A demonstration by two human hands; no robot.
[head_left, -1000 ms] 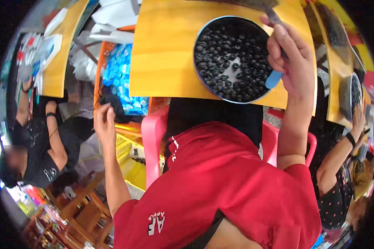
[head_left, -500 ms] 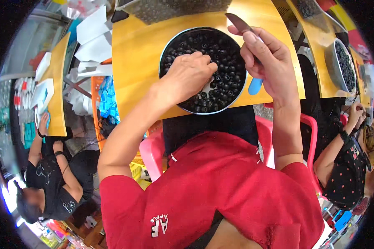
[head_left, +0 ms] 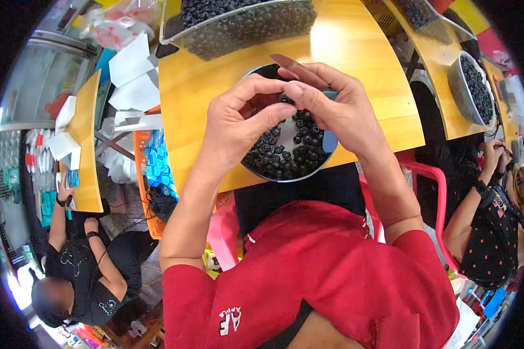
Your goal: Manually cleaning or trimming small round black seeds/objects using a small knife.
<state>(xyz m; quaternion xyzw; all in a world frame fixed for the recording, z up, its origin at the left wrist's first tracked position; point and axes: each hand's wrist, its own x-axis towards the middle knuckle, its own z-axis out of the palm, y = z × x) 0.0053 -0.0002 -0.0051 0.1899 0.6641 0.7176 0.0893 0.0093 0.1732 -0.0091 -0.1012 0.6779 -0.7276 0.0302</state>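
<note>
Small round black piece [head_left: 284, 99]: our left hand [head_left: 233, 119] pinches it; our right hand [head_left: 343, 110] grips a blue-handled metal knife [head_left: 291, 64], blade slanting left beyond it

on the table [head_left: 384, 113], a bin [head_left: 250, 33] behind a bowl [head_left: 287, 138]

The left hand [head_left: 239, 116] and right hand [head_left: 346, 110] are covering the upper part of the bowl [head_left: 290, 180] and many of its dark pieces [head_left: 279, 163]; where they are meeting, they are obscuring whether anything is sitting between them. The right hand is also hiding the middle of the knife [head_left: 294, 67]. The top edge is cutting off the bin [head_left: 244, 35]. The table [head_left: 186, 104] is concealing part of the crate [head_left: 151, 218]. Blurring is masking the face of the left co-worker [head_left: 81, 273]. The hands of the right co-worker [head_left: 492, 244] are appearing too small to tell what they are doing.
</note>
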